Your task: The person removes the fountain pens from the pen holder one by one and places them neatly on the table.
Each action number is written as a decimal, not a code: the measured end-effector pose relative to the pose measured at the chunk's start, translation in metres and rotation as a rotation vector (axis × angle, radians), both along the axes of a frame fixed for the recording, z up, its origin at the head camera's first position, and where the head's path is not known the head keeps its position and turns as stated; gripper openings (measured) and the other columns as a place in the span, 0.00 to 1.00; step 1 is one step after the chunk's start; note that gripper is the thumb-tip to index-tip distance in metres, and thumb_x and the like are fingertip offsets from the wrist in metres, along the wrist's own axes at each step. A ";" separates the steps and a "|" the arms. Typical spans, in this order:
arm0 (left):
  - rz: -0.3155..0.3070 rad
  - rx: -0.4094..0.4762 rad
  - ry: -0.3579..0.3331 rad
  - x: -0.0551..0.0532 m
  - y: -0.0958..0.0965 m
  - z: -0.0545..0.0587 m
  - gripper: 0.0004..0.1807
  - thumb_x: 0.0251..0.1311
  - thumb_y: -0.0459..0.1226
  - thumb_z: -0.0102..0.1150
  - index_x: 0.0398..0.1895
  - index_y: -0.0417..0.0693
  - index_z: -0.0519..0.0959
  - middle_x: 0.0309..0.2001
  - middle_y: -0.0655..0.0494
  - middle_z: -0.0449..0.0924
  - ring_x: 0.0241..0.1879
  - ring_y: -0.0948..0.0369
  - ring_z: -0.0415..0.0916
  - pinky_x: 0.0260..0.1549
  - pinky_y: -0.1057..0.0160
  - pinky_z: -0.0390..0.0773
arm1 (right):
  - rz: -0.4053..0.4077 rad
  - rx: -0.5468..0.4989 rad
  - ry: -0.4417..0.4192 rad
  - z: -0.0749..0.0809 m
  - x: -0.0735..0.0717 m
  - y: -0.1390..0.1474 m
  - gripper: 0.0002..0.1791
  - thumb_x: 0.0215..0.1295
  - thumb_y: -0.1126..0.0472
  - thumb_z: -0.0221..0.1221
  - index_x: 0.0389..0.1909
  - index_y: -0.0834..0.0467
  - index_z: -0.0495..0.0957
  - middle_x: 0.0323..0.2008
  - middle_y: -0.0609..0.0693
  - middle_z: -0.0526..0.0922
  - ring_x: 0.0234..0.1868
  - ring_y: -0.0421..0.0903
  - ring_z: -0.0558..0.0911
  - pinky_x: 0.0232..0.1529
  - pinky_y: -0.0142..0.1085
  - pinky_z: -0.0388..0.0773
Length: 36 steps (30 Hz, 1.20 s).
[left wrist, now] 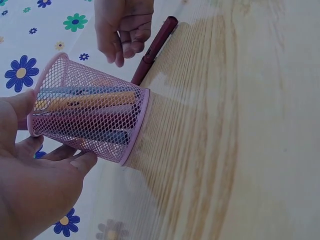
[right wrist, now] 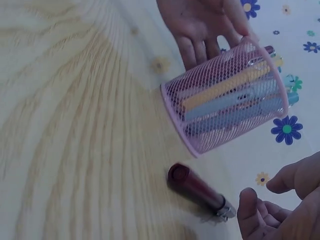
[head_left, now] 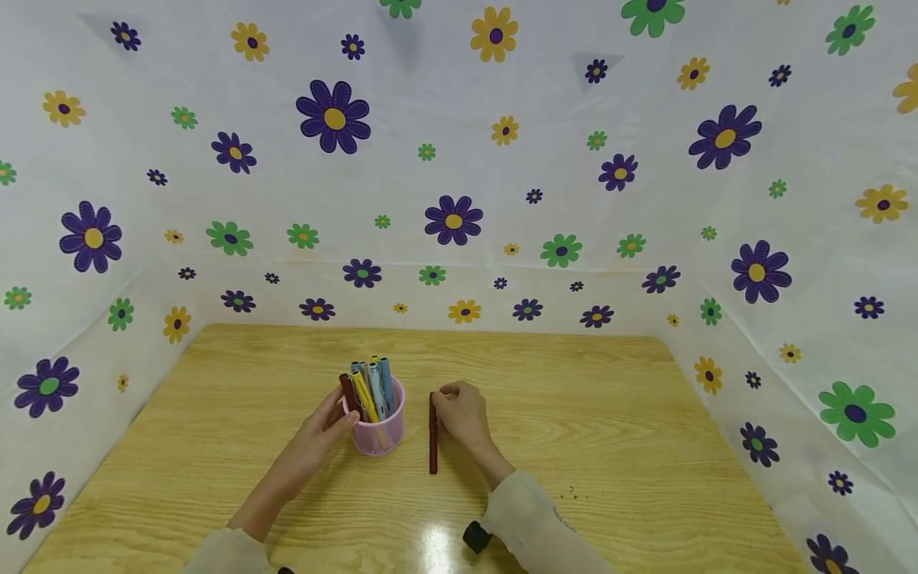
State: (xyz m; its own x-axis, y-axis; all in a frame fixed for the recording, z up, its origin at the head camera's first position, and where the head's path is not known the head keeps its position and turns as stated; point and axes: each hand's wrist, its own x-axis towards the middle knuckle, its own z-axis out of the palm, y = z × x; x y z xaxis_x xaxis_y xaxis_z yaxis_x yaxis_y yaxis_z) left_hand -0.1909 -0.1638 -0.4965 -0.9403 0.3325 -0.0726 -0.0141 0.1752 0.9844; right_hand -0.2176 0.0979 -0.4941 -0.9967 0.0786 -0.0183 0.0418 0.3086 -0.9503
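Note:
My left hand (head_left: 320,434) grips a pink mesh pen cup (left wrist: 95,107) near its rim, with the thumb and fingers on either side. The cup stands upright on the table and holds several pens (head_left: 373,391) in yellow, light blue, blue and dark red. Just right of the cup lies a dark red pen (head_left: 433,446) with a silver clip, pointing away from me. My right hand (head_left: 462,410) is at the pen's far end. In the right wrist view, the thumb and fingers of the right hand (right wrist: 285,205) are apart, close beside the clip end.
The wooden table (head_left: 610,414) spreads out on both sides of the hands. Small dark specks (head_left: 574,494) lie to the right, near the right sleeve (head_left: 534,518). A white cloth with printed flowers (head_left: 454,221) walls in the back and both sides.

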 end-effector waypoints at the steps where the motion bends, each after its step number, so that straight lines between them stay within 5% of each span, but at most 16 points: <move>1: -0.002 0.002 0.002 0.000 0.000 0.000 0.43 0.80 0.52 0.48 0.85 0.52 0.38 0.83 0.40 0.39 0.80 0.41 0.40 0.75 0.40 0.50 | -0.003 -0.018 0.007 0.002 0.000 -0.001 0.14 0.71 0.65 0.58 0.50 0.72 0.80 0.24 0.60 0.85 0.20 0.45 0.82 0.22 0.34 0.82; 11: -0.006 0.021 0.013 0.000 0.002 0.003 0.42 0.80 0.50 0.49 0.86 0.54 0.39 0.83 0.41 0.40 0.80 0.42 0.41 0.75 0.40 0.50 | 0.014 -0.116 0.080 0.020 -0.001 -0.014 0.14 0.69 0.64 0.59 0.50 0.69 0.82 0.39 0.66 0.86 0.37 0.62 0.87 0.35 0.49 0.88; 20: -0.009 0.021 0.010 -0.001 0.003 0.003 0.42 0.80 0.50 0.48 0.85 0.52 0.39 0.82 0.39 0.41 0.80 0.41 0.41 0.75 0.40 0.50 | 0.119 -0.133 0.148 0.029 -0.005 -0.021 0.14 0.73 0.62 0.60 0.52 0.67 0.82 0.41 0.55 0.85 0.39 0.48 0.84 0.44 0.54 0.87; 28: 0.000 0.004 0.004 -0.001 0.001 0.003 0.42 0.80 0.51 0.48 0.86 0.53 0.39 0.83 0.39 0.41 0.80 0.41 0.41 0.75 0.40 0.50 | 0.177 -0.039 0.207 0.033 -0.012 -0.032 0.15 0.70 0.61 0.63 0.51 0.66 0.83 0.45 0.55 0.86 0.44 0.46 0.83 0.45 0.37 0.83; 36: -0.004 0.011 0.006 0.002 0.001 0.003 0.42 0.80 0.50 0.48 0.85 0.52 0.39 0.83 0.39 0.41 0.80 0.41 0.41 0.74 0.39 0.50 | 0.230 -0.021 0.245 0.035 -0.015 -0.038 0.15 0.69 0.61 0.64 0.51 0.67 0.84 0.44 0.57 0.87 0.44 0.48 0.84 0.46 0.35 0.82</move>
